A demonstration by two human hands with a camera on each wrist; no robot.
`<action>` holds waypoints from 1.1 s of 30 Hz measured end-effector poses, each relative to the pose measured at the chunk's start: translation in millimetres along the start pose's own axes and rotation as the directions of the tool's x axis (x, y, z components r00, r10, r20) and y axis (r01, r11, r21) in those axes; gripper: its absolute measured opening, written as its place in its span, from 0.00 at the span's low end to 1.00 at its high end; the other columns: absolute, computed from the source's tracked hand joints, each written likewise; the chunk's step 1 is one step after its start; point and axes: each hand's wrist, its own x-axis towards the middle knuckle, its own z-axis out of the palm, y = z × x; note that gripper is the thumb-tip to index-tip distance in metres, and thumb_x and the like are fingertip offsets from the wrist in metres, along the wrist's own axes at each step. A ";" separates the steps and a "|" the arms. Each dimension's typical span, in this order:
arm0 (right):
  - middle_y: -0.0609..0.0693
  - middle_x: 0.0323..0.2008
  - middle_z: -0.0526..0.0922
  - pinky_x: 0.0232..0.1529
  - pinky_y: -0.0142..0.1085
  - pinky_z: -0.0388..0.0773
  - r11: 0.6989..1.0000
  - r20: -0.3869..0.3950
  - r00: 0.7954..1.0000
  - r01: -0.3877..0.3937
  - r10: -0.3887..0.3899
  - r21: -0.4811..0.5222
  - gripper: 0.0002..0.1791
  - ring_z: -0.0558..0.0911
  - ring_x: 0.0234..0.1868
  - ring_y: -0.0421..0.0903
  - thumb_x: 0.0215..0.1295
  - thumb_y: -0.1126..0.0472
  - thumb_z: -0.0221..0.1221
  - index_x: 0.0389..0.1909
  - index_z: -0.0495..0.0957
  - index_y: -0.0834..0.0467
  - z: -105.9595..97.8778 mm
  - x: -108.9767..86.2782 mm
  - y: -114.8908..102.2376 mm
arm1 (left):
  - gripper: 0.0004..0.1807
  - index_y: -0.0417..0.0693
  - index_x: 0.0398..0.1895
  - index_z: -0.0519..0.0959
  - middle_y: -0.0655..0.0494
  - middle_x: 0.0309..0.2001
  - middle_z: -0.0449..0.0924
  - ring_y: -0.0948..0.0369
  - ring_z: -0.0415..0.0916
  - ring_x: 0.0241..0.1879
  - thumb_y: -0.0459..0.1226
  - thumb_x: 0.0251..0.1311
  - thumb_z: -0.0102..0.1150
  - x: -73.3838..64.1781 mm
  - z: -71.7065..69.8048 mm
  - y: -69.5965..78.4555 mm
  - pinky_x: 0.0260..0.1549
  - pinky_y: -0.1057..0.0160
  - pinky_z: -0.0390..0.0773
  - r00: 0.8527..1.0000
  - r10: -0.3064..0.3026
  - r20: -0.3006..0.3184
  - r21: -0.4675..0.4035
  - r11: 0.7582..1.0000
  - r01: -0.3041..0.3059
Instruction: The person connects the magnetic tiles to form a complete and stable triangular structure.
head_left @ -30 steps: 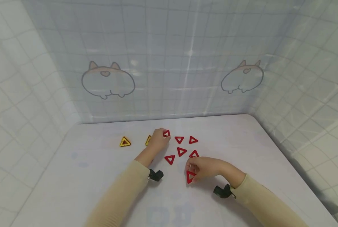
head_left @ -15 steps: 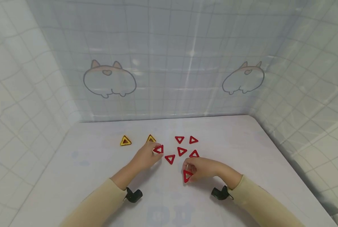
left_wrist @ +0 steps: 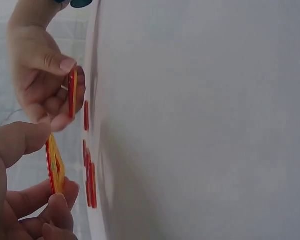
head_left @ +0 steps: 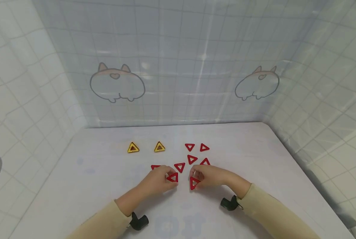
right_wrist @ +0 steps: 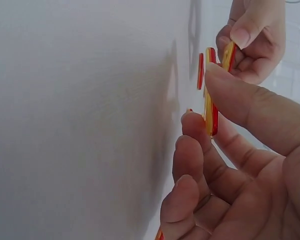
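In the head view my left hand point(head_left: 155, 181) pinches a red triangle piece point(head_left: 177, 178) by its edges, thumb on one side and fingers on the other. Facing it, my right hand point(head_left: 212, 176) holds another red triangle piece point(head_left: 191, 183) between thumb and fingers. A short gap separates the two pieces. The left wrist view shows the left hand's triangle point(left_wrist: 53, 162) edge-on, red on one face and yellow on the other. From the right wrist, the right hand's triangle point(right_wrist: 213, 117) likewise has red and yellow layers. Both are held up off the table.
Several red triangles point(head_left: 179, 167) lie on the white table point(head_left: 255, 152) beyond the hands. One red triangle point(head_left: 155, 166) is partly hidden behind the left hand. Two yellow triangles point(head_left: 133, 148) lie further back, left. A grid-patterned curtain point(head_left: 178, 66) surrounds the table's back and sides.
My left hand has brought its red triangle from the back of the group towards me, near the right hand. The right hand has shifted slightly left with its triangle.
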 end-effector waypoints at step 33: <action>0.41 0.32 0.79 0.38 0.33 0.79 0.999 -0.045 0.998 -0.041 0.039 -0.025 0.18 0.78 0.35 0.41 0.54 0.57 0.75 0.43 0.79 0.48 11.8 17.5 -11.7 | 0.21 0.50 0.45 0.79 0.60 0.38 0.77 0.62 0.75 0.40 0.41 0.50 0.78 3.4 19.3 6.3 0.41 0.61 0.81 0.999 0.037 0.027 0.063 0.997 -0.039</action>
